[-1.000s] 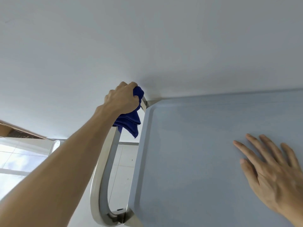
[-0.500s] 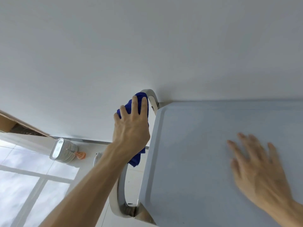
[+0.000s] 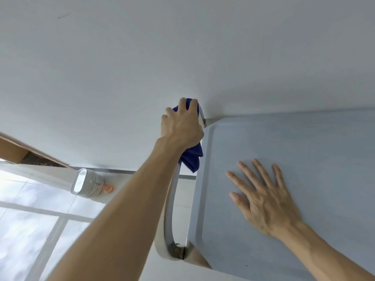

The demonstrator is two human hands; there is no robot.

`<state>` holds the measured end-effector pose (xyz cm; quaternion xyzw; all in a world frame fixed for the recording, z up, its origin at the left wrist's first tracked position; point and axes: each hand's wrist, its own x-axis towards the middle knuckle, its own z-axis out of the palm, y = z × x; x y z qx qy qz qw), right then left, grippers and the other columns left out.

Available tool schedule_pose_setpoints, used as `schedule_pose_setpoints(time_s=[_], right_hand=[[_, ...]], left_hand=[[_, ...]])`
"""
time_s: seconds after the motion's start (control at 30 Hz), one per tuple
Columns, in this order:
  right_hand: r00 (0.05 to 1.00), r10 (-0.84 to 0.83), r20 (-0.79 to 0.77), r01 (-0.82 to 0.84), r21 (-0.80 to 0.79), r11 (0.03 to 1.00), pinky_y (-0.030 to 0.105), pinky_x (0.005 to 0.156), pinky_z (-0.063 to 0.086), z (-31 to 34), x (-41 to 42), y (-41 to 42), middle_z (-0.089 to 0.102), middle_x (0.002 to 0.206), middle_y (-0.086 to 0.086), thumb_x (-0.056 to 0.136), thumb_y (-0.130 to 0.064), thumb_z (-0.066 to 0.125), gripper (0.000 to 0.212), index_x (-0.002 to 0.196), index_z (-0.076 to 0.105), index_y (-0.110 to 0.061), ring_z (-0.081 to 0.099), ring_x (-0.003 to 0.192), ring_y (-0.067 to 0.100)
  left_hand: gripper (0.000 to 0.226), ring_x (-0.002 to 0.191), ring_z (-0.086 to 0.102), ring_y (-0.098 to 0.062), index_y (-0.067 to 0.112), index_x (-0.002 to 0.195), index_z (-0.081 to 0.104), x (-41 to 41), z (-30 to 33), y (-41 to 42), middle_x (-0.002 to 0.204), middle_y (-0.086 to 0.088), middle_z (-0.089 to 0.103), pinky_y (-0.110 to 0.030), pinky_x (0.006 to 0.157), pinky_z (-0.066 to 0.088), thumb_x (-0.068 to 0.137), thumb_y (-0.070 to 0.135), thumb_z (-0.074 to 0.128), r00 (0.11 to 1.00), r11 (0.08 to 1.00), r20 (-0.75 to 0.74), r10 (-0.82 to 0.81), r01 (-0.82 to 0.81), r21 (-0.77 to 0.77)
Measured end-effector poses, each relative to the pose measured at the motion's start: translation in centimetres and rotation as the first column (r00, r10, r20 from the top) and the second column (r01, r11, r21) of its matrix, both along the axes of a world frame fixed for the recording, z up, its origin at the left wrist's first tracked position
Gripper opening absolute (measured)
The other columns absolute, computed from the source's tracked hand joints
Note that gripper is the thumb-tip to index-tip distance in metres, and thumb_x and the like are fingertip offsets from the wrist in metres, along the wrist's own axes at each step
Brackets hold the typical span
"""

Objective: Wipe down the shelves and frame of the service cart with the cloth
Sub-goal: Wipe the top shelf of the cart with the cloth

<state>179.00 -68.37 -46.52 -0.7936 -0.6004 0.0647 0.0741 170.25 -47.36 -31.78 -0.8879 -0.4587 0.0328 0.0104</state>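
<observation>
The service cart's pale grey top shelf (image 3: pixel 294 142) fills the right half of the head view, with a raised rim. Its curved metal handle frame (image 3: pixel 168 226) runs along the shelf's left end. My left hand (image 3: pixel 181 126) is closed around a dark blue cloth (image 3: pixel 192 159) and presses it over the far bend of the handle, close to the wall; a tail of cloth hangs below my palm. My right hand (image 3: pixel 263 197) lies flat on the shelf, palm down, fingers spread, holding nothing.
A white wall (image 3: pixel 182 47) stands directly behind the cart. On the tiled floor (image 3: pixel 30 230) to the left sit a ribbed white device (image 3: pixel 86 184) and a small orange object (image 3: pixel 108 188). A brown cardboard edge (image 3: pixel 12 149) shows at far left.
My left hand turned from gripping the handle's side to covering its far bend from above with the cloth. My right hand slid up and left on the shelf and spread flat.
</observation>
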Motion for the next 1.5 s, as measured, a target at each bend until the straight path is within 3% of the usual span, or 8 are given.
schedule_pose_setpoints(time_s=[0.17,0.33,0.53,0.8,0.97,1.13,1.33,1.5], right_hand=[[0.999,-0.024,-0.023,0.022,-0.056,0.998,0.064,0.117,0.02,0.5,-0.1,-0.1,0.039,0.159,-0.003,0.097,-0.059,0.022,0.059,0.15,0.04,-0.04,0.029,0.15,0.03],[0.999,-0.027,-0.035,0.024,-0.058,0.998,0.065,0.116,0.022,0.7,-0.3,-0.2,0.04,0.158,-0.001,0.097,-0.058,0.024,0.059,0.149,0.043,-0.038,0.031,0.149,0.031],[1.0,-0.002,0.003,0.002,-0.014,1.0,0.066,0.116,0.02,0.2,-0.5,0.2,0.04,0.158,0.0,0.098,-0.057,0.026,0.058,0.15,0.042,-0.035,0.03,0.149,0.033],[0.999,0.011,0.032,-0.012,0.046,0.999,0.066,0.116,0.021,-0.4,-0.4,0.2,0.038,0.159,0.001,0.097,-0.058,0.031,0.059,0.15,0.041,-0.035,0.033,0.148,0.034],[1.0,0.008,0.015,-0.008,0.02,1.0,0.065,0.117,0.018,-0.2,-0.5,0.3,0.036,0.16,0.0,0.098,-0.059,0.03,0.059,0.151,0.038,-0.037,0.03,0.149,0.033],[1.0,-0.004,0.0,0.004,-0.042,0.999,0.064,0.118,0.016,0.0,-0.8,0.3,0.037,0.16,-0.002,0.098,-0.06,0.025,0.059,0.151,0.038,-0.039,0.028,0.15,0.031],[1.0,-0.026,0.012,0.026,-0.047,0.999,0.064,0.118,0.016,0.1,-1.0,0.3,0.037,0.16,-0.003,0.098,-0.059,0.023,0.059,0.151,0.039,-0.039,0.028,0.15,0.031],[0.999,-0.029,0.018,0.03,-0.054,0.998,0.063,0.119,0.015,-0.2,-0.9,0.2,0.035,0.16,-0.003,0.097,-0.061,0.018,0.061,0.151,0.037,-0.04,0.026,0.15,0.03]], left_hand=[[0.076,0.104,0.046,-0.038,0.018,0.157,0.015,-7.4,-0.6,-7.7,0.164,-0.006,0.012,-0.044,0.087,0.041,0.09,0.013,0.05,0.99,0.994,0.133,-0.056,0.043,0.099],[0.091,0.084,0.054,-0.038,0.008,0.153,0.036,-12.1,-0.9,-12.9,0.155,-0.017,0.037,-0.044,0.06,0.051,0.069,-0.002,0.071,0.988,0.998,0.148,-0.03,0.022,0.056],[0.068,0.1,0.05,-0.038,0.017,0.156,0.011,-5.8,-0.2,-5.1,0.151,-0.008,0.029,-0.041,0.072,0.04,0.097,0.02,0.045,0.995,0.997,0.101,-0.004,-0.004,0.079],[0.051,0.093,0.046,-0.03,0.02,0.138,0.044,3.7,0.9,4.9,0.129,-0.007,0.05,-0.038,0.076,0.035,0.088,0.02,0.052,0.981,0.997,-0.193,0.0,-0.014,-0.074],[0.066,0.117,0.045,-0.039,0.026,0.152,0.026,-0.2,0.8,2.3,0.152,-0.004,0.032,-0.041,0.084,0.035,0.091,0.019,0.048,1.0,0.99,0.03,0.005,-0.001,-0.142],[0.077,0.11,0.045,-0.037,0.023,0.158,0.005,-7.0,0.2,-5.7,0.162,-0.004,0.011,-0.043,0.083,0.044,0.094,0.017,0.047,0.992,1.0,0.122,-0.013,0.014,-0.01],[0.075,0.101,0.053,-0.032,0.02,0.155,0.033,-13.0,-2.2,-12.9,0.156,-0.003,0.035,-0.043,0.072,0.052,0.086,0.007,0.06,0.932,0.993,0.363,0.015,-0.055,0.101],[0.063,0.12,0.055,-0.026,0.02,0.148,0.043,-14.5,-5.4,-15.8,0.147,-0.003,0.047,-0.033,0.081,0.05,0.088,0.013,0.058,0.764,0.984,0.644,0.036,-0.141,0.112]])
